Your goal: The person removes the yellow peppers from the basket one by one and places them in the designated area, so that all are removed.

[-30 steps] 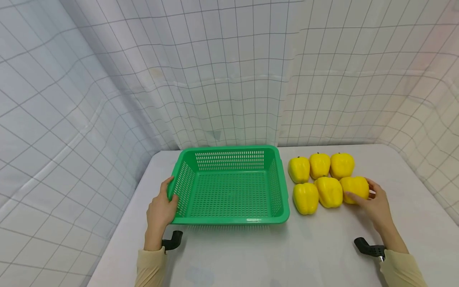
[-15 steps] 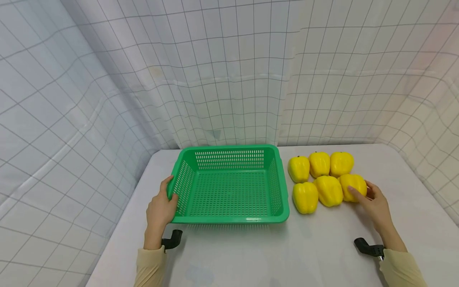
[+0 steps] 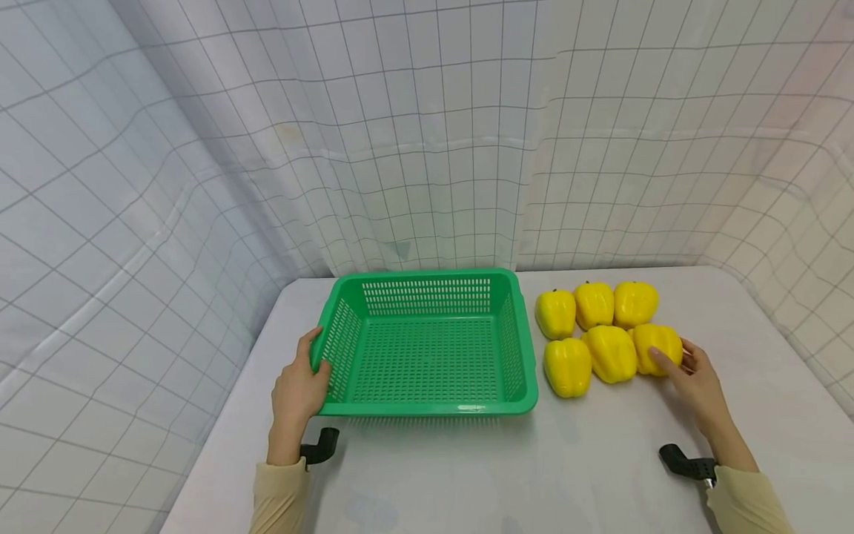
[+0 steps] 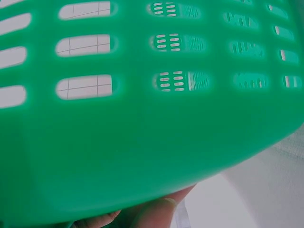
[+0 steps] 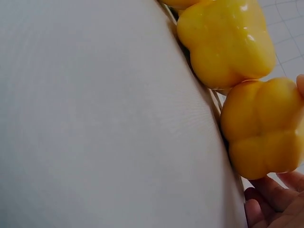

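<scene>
My left hand point(image 3: 298, 386) grips the left rim of a green plastic basket point(image 3: 427, 409), thumb over the inner side and fingers outside. In the left wrist view the slotted basket wall point(image 4: 133, 137) fills most of the picture, with fingers showing under its edge. My right hand point(image 3: 697, 380) holds a yellow bell pepper point(image 3: 655, 345) at the right end of the front row, its thumb on the near side and fingers round the right. In the right wrist view this bell pepper point(image 5: 261, 128) rests against its neighbour, a second bell pepper point(image 5: 228, 42).
Several other yellow bell peppers point(image 3: 568, 367) stand in two rows right of the basket, stems up on some at the back. A white table point(image 3: 454, 475) lies below. White grid-patterned curtains point(image 3: 427, 148) hang behind and at the sides. A black wrist mount point(image 3: 687, 461) sits on each arm.
The pepper under my right hand has turned and shifted slightly left, up against its neighbour. My left hand and the basket have stayed put.
</scene>
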{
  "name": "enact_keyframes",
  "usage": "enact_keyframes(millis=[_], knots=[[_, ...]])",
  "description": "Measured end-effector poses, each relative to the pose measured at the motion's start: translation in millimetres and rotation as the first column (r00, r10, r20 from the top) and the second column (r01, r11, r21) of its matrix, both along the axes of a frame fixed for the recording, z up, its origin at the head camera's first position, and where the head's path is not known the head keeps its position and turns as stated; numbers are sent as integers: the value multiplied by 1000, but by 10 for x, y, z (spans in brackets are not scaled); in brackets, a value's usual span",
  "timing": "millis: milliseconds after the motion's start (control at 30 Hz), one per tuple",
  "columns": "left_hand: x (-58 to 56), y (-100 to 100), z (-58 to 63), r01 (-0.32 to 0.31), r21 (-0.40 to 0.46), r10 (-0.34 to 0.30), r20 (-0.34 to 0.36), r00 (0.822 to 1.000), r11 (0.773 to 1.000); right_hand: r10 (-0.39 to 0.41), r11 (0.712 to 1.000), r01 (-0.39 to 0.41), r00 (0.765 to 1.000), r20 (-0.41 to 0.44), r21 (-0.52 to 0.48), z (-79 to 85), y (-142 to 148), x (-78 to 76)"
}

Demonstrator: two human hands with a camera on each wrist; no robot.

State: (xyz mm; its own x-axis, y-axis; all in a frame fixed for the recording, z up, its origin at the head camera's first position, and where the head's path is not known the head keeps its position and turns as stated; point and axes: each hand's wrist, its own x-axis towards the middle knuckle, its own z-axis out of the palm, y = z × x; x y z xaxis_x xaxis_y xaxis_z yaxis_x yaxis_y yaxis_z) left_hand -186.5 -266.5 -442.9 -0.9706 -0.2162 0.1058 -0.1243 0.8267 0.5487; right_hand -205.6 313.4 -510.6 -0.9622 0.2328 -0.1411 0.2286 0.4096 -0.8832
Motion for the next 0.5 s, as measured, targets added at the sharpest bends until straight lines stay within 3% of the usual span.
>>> enact_keyframes(millis=[500], knots=[[22, -28, -19, -11, 3, 11, 13, 1000, 1000, 38, 999, -38, 999, 12, 15, -25, -5, -16]])
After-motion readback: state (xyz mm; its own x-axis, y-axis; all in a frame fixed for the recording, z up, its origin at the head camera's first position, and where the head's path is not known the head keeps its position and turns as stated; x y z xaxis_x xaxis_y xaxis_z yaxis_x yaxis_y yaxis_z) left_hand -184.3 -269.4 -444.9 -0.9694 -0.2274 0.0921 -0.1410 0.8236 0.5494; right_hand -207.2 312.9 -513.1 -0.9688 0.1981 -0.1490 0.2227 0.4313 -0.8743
